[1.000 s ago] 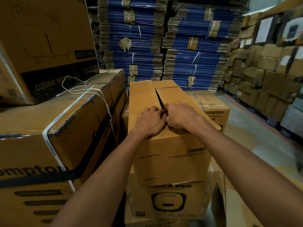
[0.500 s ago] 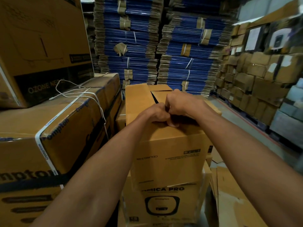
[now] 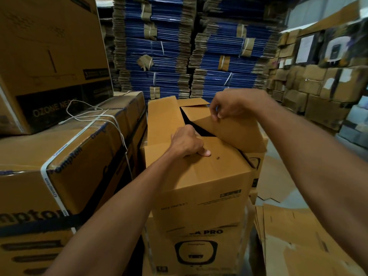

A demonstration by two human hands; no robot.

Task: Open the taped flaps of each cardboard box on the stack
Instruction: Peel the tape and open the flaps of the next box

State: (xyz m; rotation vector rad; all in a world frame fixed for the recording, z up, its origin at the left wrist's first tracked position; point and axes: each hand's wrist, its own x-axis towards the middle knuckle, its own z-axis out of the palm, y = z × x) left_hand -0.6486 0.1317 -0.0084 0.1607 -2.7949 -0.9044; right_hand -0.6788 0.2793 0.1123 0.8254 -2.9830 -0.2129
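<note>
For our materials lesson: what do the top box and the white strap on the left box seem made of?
Box: likely corrugated cardboard, matte brown; its lifted flap bends with creases. Strap: probably plastic banding, smooth, white, printed lettering.

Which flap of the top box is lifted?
The right flap, pinched by the right hand; the left flap lies flat.

It is dim and warm-toned where I work, with the palest light on the floor (image 3: 286, 194) to my right and high at the upper right corner. My right hand (image 3: 233, 105) is softly motion-smeared, as are the boxes on the far right (image 3: 326, 92). Black shadow fills the gap in the top box (image 3: 199, 188). The wide lens bows the edges.
</note>
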